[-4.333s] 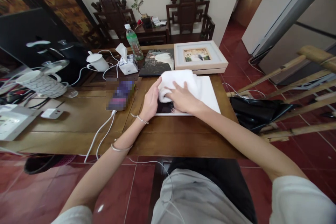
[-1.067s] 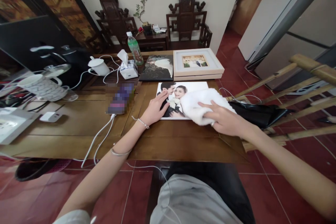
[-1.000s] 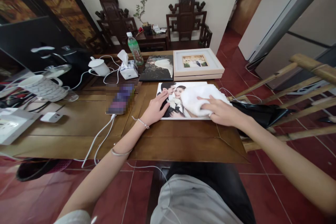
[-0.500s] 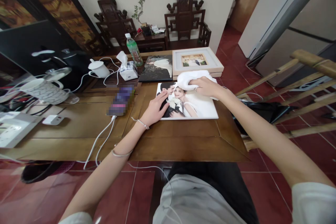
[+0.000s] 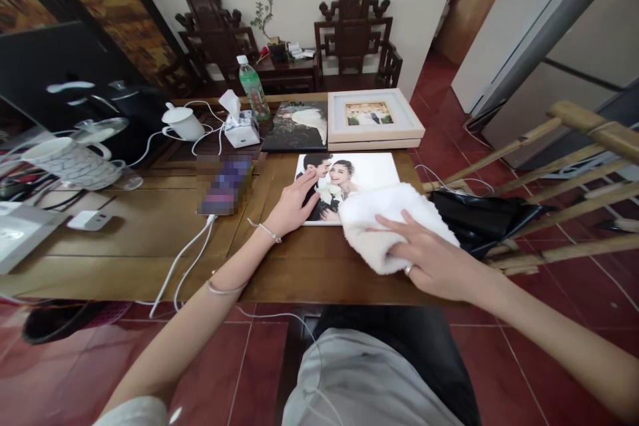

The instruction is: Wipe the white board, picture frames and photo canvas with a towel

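Observation:
A photo panel point(image 5: 377, 170) with a wedding picture of two people lies flat on the wooden table point(image 5: 299, 266). My left hand point(image 5: 294, 203) rests on its left edge, fingers stretched out. In my right hand point(image 5: 429, 256) is a folded white cloth point(image 5: 394, 210), gripped between thumb and fingers. The cloth covers the panel's lower right corner and reaches past it toward the table's front. Behind the panel lie a dark photo panel point(image 5: 294, 130) and a pale framed picture point(image 5: 419, 120).
A phone point(image 5: 224, 186) with a white cable lies left of my left hand. Farther left and back are a tissue box point(image 5: 243, 132), a green bottle point(image 5: 254, 90), a white lidded cup point(image 5: 184, 123), a patterned mug point(image 5: 70, 163) and a power strip point(image 5: 24, 233). A bamboo chair point(image 5: 589, 140) stands at right.
My right hand has drawn the white cloth from the panel's upper right part down toward me, over its lower right corner. My left hand stays on the left edge.

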The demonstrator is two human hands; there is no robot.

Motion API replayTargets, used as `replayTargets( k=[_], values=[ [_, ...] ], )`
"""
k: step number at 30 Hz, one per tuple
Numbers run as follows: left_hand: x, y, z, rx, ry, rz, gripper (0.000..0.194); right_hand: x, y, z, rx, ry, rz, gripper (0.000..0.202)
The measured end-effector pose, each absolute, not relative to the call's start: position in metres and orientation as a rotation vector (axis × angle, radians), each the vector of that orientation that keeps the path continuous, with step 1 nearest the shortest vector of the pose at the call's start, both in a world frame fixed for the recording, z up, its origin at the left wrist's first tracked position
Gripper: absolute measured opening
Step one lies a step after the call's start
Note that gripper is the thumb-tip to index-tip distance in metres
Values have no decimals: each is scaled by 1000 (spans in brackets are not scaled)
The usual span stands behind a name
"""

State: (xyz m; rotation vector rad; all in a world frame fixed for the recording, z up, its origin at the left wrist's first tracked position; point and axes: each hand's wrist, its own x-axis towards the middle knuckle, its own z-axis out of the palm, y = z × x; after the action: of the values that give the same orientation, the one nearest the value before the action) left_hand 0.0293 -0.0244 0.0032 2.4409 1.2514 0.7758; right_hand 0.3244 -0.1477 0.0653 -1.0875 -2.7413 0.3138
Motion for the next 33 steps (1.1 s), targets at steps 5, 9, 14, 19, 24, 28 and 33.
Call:
replayTargets(
  k=[5, 9, 14, 19, 24, 28, 33],
  values=[
    [28, -23, 3, 2445, 1235, 782, 51, 313, -140, 66, -1062, -2768, 348, 47],
    [28, -23, 3, 2456, 1220, 780, 51, 301, -91, 71, -1179, -2708, 311, 54],
    [27, -23, 4, 2445, 1217, 786, 50, 284, -20, 77, -1211, -2653, 288, 52],
    [26, -22, 4, 2439, 1225, 769, 52, 272, 18, 77, -1212, -2574, 327, 47],
    [27, -22, 3, 2435, 1224, 772, 50, 268, -5, 71, -1288, -2599, 261, 49],
    [28, -22, 2, 2420, 1240, 764, 49, 269, -54, 65, -1248, -2668, 254, 53],
    [29, -22, -1, 2410, 1251, 799, 46, 270, -120, 69, -1147, -2731, 358, 59]
  ],
)
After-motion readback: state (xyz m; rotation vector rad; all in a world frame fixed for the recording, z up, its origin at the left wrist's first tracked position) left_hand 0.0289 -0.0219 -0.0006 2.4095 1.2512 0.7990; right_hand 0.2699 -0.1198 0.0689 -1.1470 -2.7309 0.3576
